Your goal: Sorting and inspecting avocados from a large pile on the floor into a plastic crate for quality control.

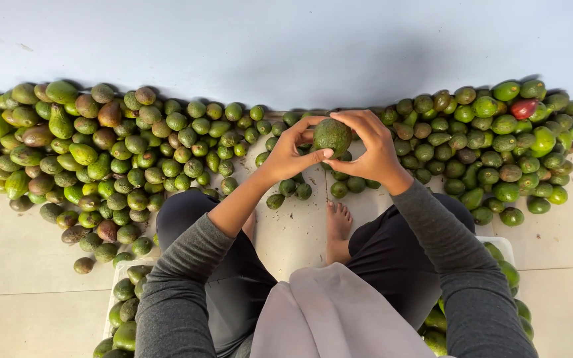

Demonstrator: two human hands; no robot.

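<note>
Nearest me, white crates of avocados sit at each hip, the left crate and the right crate, with my bare foot on the tiled floor between my knees. Above it, I hold one avocado up in both hands: left hand pinching its lower left side, right hand curled over its top and right. It sits between my fingertips, equally near both hands; I can't tell its long axis. Beyond, avocado piles spread left and right along the wall, with one red fruit at the far right.
</note>
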